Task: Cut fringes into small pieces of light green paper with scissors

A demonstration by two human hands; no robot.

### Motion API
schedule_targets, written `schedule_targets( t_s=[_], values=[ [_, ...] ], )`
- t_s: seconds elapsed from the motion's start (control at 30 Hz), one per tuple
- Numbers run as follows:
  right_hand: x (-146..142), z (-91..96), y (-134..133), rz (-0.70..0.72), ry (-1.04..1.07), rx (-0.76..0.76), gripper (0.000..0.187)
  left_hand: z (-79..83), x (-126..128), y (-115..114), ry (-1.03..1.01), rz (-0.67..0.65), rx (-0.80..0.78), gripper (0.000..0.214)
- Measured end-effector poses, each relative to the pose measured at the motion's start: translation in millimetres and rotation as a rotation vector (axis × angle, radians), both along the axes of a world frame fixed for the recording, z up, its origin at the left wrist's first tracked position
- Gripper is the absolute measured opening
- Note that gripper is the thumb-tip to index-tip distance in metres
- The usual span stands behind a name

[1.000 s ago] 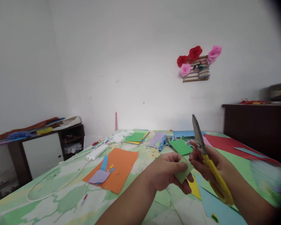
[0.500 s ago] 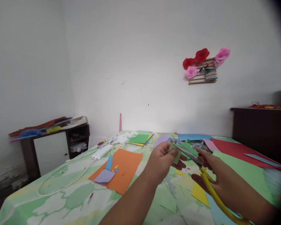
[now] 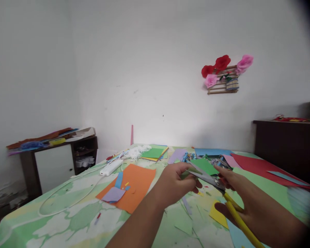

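My right hand [image 3: 244,203] grips a pair of scissors [image 3: 234,208] with yellow handles and metal blades. The blades point left, slightly parted, and reach my left hand [image 3: 178,181]. Between the fingers of that hand is a small piece of pale green paper [image 3: 185,174], mostly hidden by the fingers and blades. Whether the blades are biting into the paper I cannot tell. Under and around both hands lie paper scraps, among them a yellow piece [image 3: 218,215] and a thin lilac strip [image 3: 186,205].
An orange sheet [image 3: 134,187] with small scraps lies left of my hands. Behind it are a white power strip [image 3: 110,167] with a looping cable and a heap of white string [image 3: 138,152]. Red paper [image 3: 258,170] and light green paper [image 3: 260,187] spread at right.
The green paper has turned and sits deeper in my left fingers, less of it showing. My right hand and the scissors have shifted slightly lower, the blades lying flatter across my left hand.
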State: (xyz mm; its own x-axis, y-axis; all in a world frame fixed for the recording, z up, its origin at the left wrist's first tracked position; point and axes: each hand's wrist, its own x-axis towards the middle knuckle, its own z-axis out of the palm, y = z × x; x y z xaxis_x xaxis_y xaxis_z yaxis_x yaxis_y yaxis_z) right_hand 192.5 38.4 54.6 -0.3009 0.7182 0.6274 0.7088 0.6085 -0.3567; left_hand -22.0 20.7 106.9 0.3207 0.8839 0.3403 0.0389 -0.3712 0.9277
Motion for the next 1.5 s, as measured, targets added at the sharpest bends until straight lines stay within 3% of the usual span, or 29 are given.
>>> schedule_targets(
  t_s=[0.4,0.57,0.77,1.5],
  values=[
    [-4.3,16.3,-19.2,0.046,-0.129,-0.168,0.072,0.3,-2.3,-6.7,0.123,0.099,0.174,0.010],
    [-5.9,18.4,-21.7,0.038,-0.138,-0.209,0.078,3.9,-4.6,-10.2,0.160,0.072,0.204,0.012],
    [-5.0,18.8,-21.5,0.042,-0.163,-0.179,0.081,2.6,-2.9,-14.4,0.122,0.075,0.160,0.012],
    [-3.4,9.1,-19.7,0.083,-0.173,-0.034,0.082,5.1,-4.2,-17.8,0.122,0.076,0.249,0.012]
  ],
)
